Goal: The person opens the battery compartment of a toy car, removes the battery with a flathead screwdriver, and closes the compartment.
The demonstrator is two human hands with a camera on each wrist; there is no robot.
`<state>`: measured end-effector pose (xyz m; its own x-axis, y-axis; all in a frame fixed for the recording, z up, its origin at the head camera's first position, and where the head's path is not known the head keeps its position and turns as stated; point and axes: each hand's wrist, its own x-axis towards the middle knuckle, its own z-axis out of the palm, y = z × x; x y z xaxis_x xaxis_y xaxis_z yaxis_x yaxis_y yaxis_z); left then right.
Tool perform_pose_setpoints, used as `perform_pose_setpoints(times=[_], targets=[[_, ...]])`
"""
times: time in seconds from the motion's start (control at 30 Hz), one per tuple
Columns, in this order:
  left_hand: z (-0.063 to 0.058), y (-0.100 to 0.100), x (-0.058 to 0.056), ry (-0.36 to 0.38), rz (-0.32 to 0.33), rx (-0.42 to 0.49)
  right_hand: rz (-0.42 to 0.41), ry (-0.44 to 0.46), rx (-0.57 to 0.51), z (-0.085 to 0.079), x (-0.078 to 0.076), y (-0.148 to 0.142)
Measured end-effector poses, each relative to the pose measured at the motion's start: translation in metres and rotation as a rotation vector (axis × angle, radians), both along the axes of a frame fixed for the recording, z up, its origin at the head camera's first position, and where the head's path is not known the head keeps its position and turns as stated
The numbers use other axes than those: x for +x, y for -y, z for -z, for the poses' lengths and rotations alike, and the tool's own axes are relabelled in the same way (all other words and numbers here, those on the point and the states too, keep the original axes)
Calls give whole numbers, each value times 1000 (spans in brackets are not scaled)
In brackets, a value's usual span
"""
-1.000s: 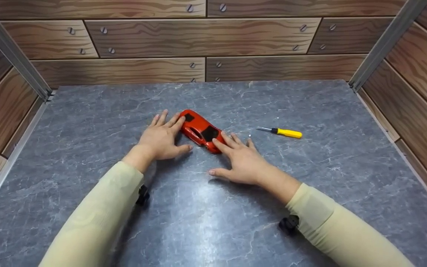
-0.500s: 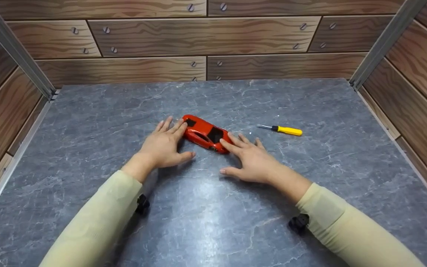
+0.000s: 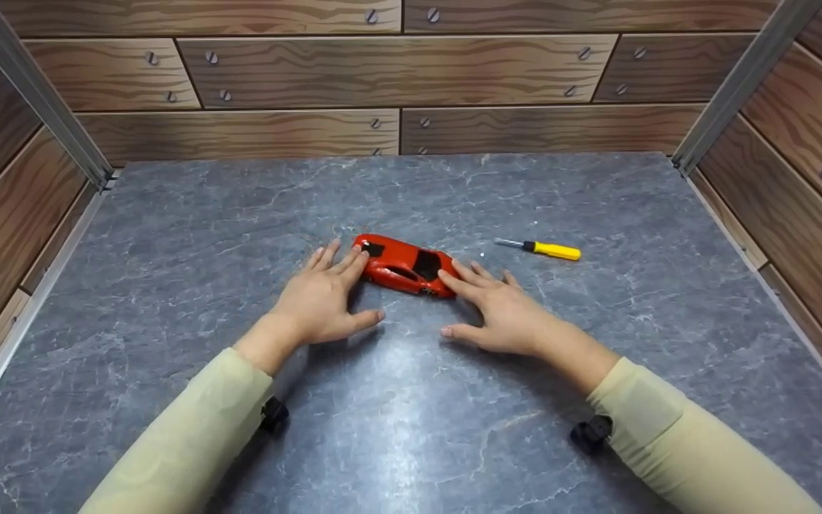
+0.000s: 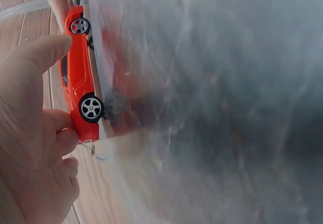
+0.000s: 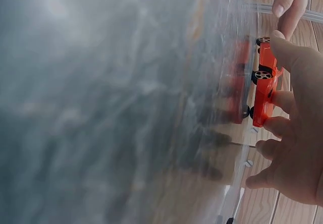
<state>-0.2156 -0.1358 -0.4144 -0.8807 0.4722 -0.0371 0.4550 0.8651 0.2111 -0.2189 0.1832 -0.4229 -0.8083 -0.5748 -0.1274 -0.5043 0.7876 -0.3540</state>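
A red toy car [image 3: 400,258] with black windows stands on the grey marbled table, lying slantwise between both hands. The left hand [image 3: 322,300] has its fingers spread, with fingertips on the car's left end and the thumb apart from it. At the opposite end, the right hand [image 3: 507,314] touches the car with its index and middle fingertips, its other fingers outstretched. Silver-spoked black wheels show on the car's near side [image 4: 78,82] in the left wrist view. In the right wrist view, the car [image 5: 265,90] sits beside the right fingertips.
A screwdriver [image 3: 557,250] with a yellow handle lies right of the car, its tip pointing left. Two tiny white specks lie near it. Wood-patterned panels [image 3: 397,71] with metal corner posts enclose the table at the back and sides.
The car has turned counterclockwise, its left end coming nearer and its right end swinging rightward. Both hands have moved along with it, the left slightly nearer, the right to the right. The screwdriver stays put.
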Motion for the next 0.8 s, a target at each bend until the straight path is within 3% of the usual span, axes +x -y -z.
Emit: perform_pose_setpoints(times=[0.8], targets=[[8, 1, 52, -80, 43, 61, -78, 3, 0, 0, 22, -20]])
